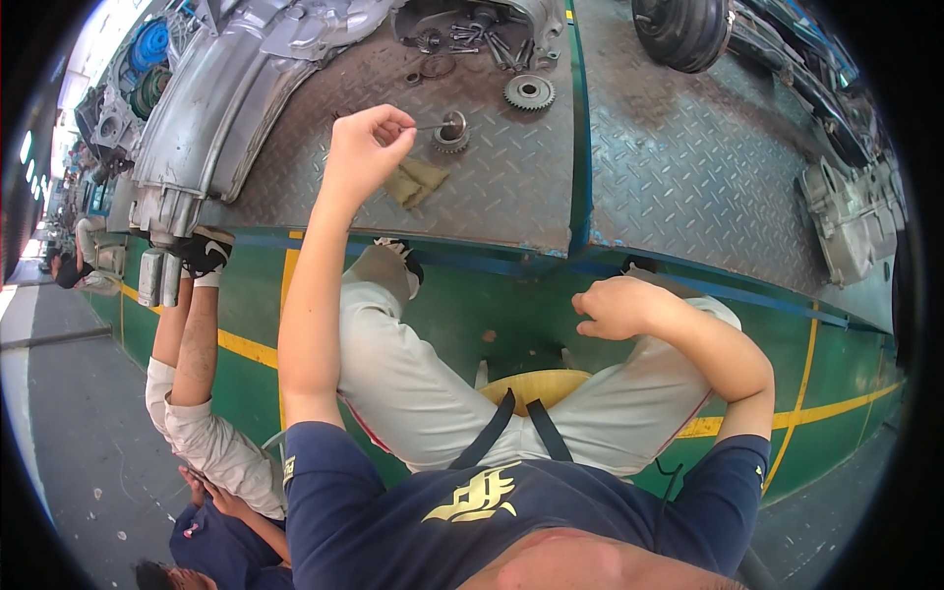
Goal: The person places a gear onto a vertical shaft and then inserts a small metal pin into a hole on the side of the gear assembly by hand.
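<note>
Over the steel worktable (501,197), my left hand (372,147) pinches a thin metal rod with a round, shiny disc (453,124) at its far end. I cannot make out its exact kind. Directly by the disc lies a small toothed gear (451,145), partly covered by it. A folded yellowish cloth (415,182) rests on the table just below my left hand. My right hand (621,307) is held above my right thigh, away from the table. Its fingers are loosely bent, with thumb and forefinger apart and nothing in them.
A larger gear (529,93) lies to the right, with several bolts (497,44) and a ring (437,67) farther back. A big metal housing (231,98) fills the table's left. On a second table stand a black drum (683,31) and a casting (854,221). Another person (211,442) sits at left.
</note>
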`<action>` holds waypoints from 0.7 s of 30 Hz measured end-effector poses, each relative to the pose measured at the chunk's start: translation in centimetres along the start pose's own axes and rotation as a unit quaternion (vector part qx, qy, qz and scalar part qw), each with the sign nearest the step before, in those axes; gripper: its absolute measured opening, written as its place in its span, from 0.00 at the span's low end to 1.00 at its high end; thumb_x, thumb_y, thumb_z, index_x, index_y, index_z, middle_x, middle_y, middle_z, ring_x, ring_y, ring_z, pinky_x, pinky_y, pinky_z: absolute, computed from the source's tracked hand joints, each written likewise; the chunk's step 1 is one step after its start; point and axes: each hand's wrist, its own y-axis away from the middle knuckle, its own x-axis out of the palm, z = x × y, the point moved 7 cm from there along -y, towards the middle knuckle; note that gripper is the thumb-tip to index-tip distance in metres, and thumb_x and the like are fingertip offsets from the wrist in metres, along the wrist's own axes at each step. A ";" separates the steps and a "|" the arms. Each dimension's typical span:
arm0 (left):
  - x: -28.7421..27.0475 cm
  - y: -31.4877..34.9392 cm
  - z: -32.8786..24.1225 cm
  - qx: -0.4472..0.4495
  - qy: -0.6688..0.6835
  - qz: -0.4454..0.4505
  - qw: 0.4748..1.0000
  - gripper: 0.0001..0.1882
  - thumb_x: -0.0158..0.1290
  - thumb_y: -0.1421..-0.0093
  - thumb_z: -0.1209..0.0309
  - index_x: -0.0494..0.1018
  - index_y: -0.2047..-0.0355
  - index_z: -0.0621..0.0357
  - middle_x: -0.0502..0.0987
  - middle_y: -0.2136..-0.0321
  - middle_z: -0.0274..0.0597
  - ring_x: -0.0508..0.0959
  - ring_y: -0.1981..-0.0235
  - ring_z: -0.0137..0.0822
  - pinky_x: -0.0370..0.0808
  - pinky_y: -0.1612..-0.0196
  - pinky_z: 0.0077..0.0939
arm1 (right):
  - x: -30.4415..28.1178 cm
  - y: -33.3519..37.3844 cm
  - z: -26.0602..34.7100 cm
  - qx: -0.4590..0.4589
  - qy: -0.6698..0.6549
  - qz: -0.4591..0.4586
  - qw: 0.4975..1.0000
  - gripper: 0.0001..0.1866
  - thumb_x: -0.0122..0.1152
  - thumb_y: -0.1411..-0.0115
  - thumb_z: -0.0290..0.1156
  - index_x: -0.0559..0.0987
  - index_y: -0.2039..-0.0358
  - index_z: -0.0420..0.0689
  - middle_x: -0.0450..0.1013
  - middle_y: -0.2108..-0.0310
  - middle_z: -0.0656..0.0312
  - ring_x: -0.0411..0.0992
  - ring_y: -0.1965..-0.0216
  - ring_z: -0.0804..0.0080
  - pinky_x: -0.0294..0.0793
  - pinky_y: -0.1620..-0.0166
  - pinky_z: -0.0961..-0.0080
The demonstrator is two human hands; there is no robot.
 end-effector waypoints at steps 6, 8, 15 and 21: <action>2.2 0.8 -1.5 0.026 -0.024 0.051 0.998 0.08 0.61 0.49 0.74 0.79 0.68 0.62 0.79 0.78 0.41 0.78 0.76 0.30 0.75 0.69 0.23 | 0.1 0.3 -0.1 -0.004 -0.007 -0.001 1.000 0.20 0.57 0.40 0.43 0.79 0.60 0.36 0.78 0.66 0.44 0.77 0.61 0.47 0.76 0.57 0.55; 2.8 0.6 -1.9 0.039 -0.023 0.055 0.997 0.08 0.61 0.49 0.74 0.79 0.68 0.62 0.79 0.77 0.42 0.79 0.76 0.33 0.75 0.69 0.25 | 0.0 0.4 0.0 -0.002 -0.003 -0.004 1.000 0.20 0.57 0.40 0.43 0.79 0.61 0.36 0.78 0.66 0.44 0.77 0.61 0.47 0.76 0.57 0.55; 5.7 -1.5 -4.7 0.127 -0.082 0.050 0.987 0.07 0.59 0.47 0.69 0.77 0.72 0.60 0.76 0.79 0.43 0.77 0.76 0.43 0.74 0.70 0.34 | 0.3 0.4 -0.6 0.004 -0.009 -0.016 1.000 0.20 0.57 0.40 0.42 0.79 0.61 0.36 0.78 0.67 0.44 0.77 0.62 0.47 0.77 0.58 0.55; 6.0 -4.6 -4.1 0.158 -0.123 -0.041 0.979 0.09 0.61 0.46 0.68 0.78 0.71 0.62 0.76 0.82 0.42 0.76 0.81 0.35 0.73 0.73 0.28 | 0.3 0.4 -0.8 0.000 -0.020 -0.025 0.999 0.19 0.57 0.41 0.42 0.79 0.62 0.36 0.78 0.68 0.44 0.77 0.63 0.47 0.77 0.58 0.55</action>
